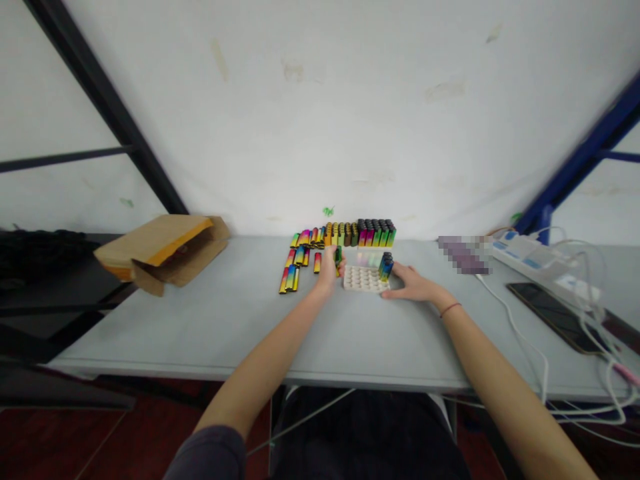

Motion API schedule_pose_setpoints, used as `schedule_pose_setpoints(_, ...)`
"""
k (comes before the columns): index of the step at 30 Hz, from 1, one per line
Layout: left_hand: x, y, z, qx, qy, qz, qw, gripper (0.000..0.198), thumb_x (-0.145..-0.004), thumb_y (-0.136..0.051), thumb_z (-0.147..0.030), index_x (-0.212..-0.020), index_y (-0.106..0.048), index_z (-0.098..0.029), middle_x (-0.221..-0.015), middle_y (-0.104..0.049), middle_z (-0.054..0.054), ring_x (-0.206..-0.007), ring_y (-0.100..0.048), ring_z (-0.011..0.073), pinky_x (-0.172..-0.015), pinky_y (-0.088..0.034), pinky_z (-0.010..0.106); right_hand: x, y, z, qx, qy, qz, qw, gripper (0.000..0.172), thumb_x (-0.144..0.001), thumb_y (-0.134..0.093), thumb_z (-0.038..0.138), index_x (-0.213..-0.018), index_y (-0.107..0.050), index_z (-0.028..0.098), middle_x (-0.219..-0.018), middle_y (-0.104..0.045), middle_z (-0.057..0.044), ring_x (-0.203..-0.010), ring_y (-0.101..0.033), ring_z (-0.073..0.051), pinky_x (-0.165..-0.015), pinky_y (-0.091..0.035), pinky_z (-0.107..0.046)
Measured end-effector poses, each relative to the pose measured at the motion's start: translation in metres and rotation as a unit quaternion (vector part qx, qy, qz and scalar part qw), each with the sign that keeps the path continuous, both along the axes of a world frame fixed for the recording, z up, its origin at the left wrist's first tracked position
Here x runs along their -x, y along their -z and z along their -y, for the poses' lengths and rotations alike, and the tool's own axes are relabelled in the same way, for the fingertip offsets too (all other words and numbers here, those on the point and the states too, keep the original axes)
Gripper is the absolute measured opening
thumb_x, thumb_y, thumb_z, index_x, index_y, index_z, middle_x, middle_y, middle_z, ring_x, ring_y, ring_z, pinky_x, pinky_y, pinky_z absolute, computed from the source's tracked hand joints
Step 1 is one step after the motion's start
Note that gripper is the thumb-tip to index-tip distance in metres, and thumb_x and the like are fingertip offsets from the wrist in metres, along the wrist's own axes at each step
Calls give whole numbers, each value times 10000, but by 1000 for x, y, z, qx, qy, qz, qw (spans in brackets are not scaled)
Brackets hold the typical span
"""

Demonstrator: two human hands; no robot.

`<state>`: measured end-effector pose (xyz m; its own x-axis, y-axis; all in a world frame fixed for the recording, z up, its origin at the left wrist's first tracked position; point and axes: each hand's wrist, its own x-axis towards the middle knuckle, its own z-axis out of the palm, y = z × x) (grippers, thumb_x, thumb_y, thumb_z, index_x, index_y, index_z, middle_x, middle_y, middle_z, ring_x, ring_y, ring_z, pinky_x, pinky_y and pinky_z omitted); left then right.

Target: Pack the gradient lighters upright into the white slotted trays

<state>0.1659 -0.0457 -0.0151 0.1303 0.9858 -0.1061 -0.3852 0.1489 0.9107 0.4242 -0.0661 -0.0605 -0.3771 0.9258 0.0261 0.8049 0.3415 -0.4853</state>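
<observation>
My left hand is closed around a shiny green tube, lighter-sized, just left of a white tray with rows of round holes. Several blue-to-yellow tubes stand upright at the tray's right end. My right hand grips that end, its thumb along the near corner and its fingers behind, close to the standing tubes. Loose rainbow-coloured metallic tubes lie to the left of my left hand. Behind the tray, yellow tubes and dark-topped pink and green tubes stand in packed rows.
An opened brown cardboard box lies at the table's left. On the right are a blurred purple object, a white power strip with tangled cables, and a black phone. A white wall rises behind the grey table.
</observation>
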Motion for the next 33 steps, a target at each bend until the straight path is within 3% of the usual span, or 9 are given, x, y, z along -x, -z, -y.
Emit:
schedule_pose_setpoints(4,0,-2,0,16,-3,13,1000,463,-932,-469,-545,-597,-400,-233,-455,-354,-53,-392,-292,81,-405,-242,213,1,-1,1,6,5,0,1000,945,-783,-760,686,-1557,-482,220,-1612,-509,-176,-1464,-468,-445,-1252,-248,-661)
schedule_pose_setpoints(17,5,-5,-1,58,-11,33,998,463,-993,-322,-392,-559,-335,-232,-442,-257,-70,-353,-157,68,-382,-143,203,1,-3,2,8,13,4,1000,933,-775,-774,681,-1538,-507,216,-1602,-519,-177,-1470,-467,-435,-1257,-253,-651)
schedule_pose_setpoints(26,5,-1,0,57,-26,49,997,515,-972,-385,-558,-576,-350,-230,-451,-238,-84,-365,-179,64,-386,-154,190,2,-4,2,9,12,6,1000,911,-779,-772,668,-1522,-519,206,-1593,-526,-181,-1464,-478,-416,-1259,-267,-625)
schedule_pose_setpoints(33,9,-2,-3,67,6,31,997,482,-984,-361,-457,-562,-330,-227,-448,-236,-72,-362,-148,62,-388,-112,198,1,-3,1,7,13,9,1000,926,-768,-775,690,-1520,-527,209,-1578,-541,-181,-1447,-487,-438,-1251,-275,-641)
